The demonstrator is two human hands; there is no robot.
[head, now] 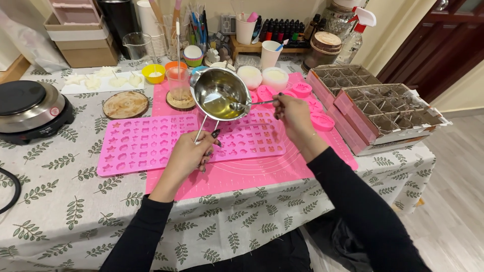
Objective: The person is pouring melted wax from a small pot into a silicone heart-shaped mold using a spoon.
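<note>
Head view shows the left hand with its grip closed around the thin handle of a steel melting pot, held tilted above the pink silicone mould on the bench. The handle runs from the pot down toward the person, so the long axis points away, slightly right. The right hand pinches a spoon, its bowl inside the pot over yellow liquid. I judge filling is at the beginning: the mould cavities look empty, though they are too small to tell surely.
</note>
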